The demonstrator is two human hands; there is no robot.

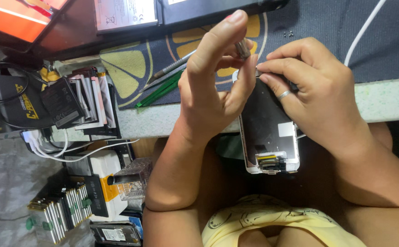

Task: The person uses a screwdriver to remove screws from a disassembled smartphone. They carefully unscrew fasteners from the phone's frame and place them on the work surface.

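Nearest the person: yellow shirt (272,224) at the bottom edge, both forearms rising from it.

Phone display panel (269,130), white frame, dark back side up, held over the lap at the counter edge (382,98). Flex connectors (269,161) sit at its near end.

Right hand (316,93): ring on one finger, fingers curled over the panel's far right edge, fingertips pressed at its top corner. Gripping the panel.

Left hand (213,87): partly open, index finger extended upward, thumb and the other fingers pinched on a small metal tool (242,47) whose ridged handle shows between the fingertips. The tool's tip is hidden; contact with the panel's top edge cannot be confirmed.

To the left, on a lower surface: stack of flat batteries (78,103), white cables (57,148), clear plastic box (133,178), packs of silver cells (62,212).

Further out on the counter: dark mat with lemon-slice print (135,64), green pry sticks (160,90) and a metal spudger (172,67) lying on it. White cable (364,29) at far right. Opened device (126,16) at the far edge.
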